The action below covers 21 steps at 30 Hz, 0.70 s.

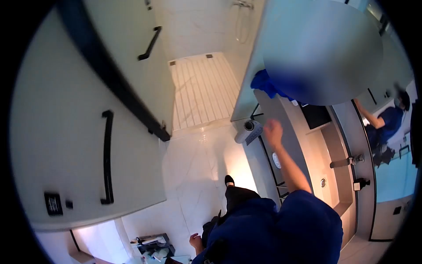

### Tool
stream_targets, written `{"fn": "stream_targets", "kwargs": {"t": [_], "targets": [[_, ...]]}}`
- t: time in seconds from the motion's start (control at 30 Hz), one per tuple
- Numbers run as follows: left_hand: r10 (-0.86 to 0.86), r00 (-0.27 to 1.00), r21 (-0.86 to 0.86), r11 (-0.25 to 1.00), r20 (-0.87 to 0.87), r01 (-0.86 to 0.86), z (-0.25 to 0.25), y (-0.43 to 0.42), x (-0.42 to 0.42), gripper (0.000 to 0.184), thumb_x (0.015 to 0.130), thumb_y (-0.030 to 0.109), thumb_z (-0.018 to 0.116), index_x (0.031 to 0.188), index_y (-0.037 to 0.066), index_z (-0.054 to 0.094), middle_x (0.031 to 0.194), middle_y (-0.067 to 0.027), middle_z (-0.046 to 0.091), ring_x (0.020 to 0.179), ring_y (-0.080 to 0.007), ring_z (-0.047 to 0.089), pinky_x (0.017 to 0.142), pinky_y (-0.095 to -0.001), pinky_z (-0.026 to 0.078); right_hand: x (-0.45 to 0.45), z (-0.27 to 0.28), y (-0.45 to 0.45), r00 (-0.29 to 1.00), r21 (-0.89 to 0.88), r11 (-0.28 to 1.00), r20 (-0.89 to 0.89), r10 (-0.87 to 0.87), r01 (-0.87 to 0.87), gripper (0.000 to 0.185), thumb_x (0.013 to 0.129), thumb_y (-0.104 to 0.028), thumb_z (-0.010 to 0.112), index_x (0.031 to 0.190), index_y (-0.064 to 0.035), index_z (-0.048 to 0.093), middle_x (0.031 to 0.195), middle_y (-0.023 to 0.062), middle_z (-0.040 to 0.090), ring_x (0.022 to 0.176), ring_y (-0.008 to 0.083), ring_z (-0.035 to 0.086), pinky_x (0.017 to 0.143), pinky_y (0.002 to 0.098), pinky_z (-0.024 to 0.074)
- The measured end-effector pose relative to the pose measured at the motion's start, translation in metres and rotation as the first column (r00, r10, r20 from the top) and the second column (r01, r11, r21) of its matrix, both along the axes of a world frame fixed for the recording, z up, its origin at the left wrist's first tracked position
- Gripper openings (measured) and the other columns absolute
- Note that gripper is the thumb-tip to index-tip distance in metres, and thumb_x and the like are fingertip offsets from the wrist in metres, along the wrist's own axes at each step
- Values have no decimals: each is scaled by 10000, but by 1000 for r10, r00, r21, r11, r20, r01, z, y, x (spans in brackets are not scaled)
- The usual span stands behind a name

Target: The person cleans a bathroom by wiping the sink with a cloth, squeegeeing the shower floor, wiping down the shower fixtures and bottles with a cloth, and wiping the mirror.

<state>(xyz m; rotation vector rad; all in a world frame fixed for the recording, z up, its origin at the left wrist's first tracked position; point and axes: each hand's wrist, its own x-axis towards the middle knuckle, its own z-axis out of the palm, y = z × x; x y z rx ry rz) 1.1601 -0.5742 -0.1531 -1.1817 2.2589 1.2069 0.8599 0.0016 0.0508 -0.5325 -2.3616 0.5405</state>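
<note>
Warm light tints the sink (323, 147) and glares off the floor (239, 163) to its left. The glass panel (248, 83) beyond the sink looks cool and bluish, beside a heavily blurred oval patch (325, 50). Left of the sink, the right hand (273, 131) is slightly soft. Farther left, fisheye distortion bows the door frame (103, 72); black corners enclose everything.

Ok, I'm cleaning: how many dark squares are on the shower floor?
2: left square in the back left corner, right square toward the back right; others may be hidden.
</note>
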Motion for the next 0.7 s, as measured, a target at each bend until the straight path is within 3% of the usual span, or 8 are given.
{"fn": "stream_targets", "kwargs": {"t": [0.17,0.27,0.33,0.4,0.5,0.57,0.63,0.7], "targets": [[-385,908,-89,923,-166,375,57,74,-125,210,641,7,514,781,43,666,658,-93,642,597,-204,607,591,-333,493,-92,67,141,922,-114,914,41,-386,388,809,634,-412,754,1318,-170,396,1249,200,461,1197,388,369,955,451,357],[-312,939,57,945,-148,323,58,101,-191,176,708,13,534,834,32,654,681,-89,636,610,-180,600,553,-312,489,-160,67,167,860,-171,844,162,-485,508,772,590,-414,760,1270,-191,473,1271,177,477,1185,370,407,980,440,353],[-410,891,42,904,-193,425,95,137,-240,162,738,20,541,858,25,650,709,-77,625,612,-160,587,514,-298,481,-193,34,182,940,-183,944,259,-224,275,415,628,-234,699,1033,-163,641,1048,95,619,1035,314,527,857,423,439],[-476,828,58,856,-297,513,89,158,-280,137,756,33,565,866,30,648,697,-54,602,592,-152,570,521,-290,489,-215,13,154,970,-47,973,-85,-229,226,171,607,-59,598,737,-144,670,786,42,638,821,270,583,702,393,466],[-275,932,410,841,-236,352,140,227,-355,299,823,210,588,1083,65,572,890,-79,605,775,-180,584,624,-290,511,-193,6,62,947,-154,940,-157,280,-303,246,550,85,551,700,-87,645,703,73,607,689,228,584,597,313,455],[-64,986,640,754,-157,151,186,276,-402,421,850,297,568,1194,65,495,1050,-106,579,941,-222,565,714,-312,516,-150,-2,-17,722,-617,475,-233,652,-628,258,541,101,608,746,-47,656,780,61,623,762,176,592,672,300,464],[10,997,891,450,-76,63,184,308,-446,451,838,273,574,1203,27,474,1109,-121,567,1008,-265,556,787,-360,511,-115,7,-89,531,-858,23,-296,794,-513,253,603,54,660,841,-33,657,829,76,634,820,165,598,754,291,470],[7,1000,974,226,-22,20,148,311,-484,435,819,227,593,1177,3,489,1095,-125,577,995,-285,568,818,-386,505,-110,2,-112,399,-899,-14,-209,893,-438,264,696,-99,722,946,-52,653,909,48,633,862,148,591,788,285,463]]}}
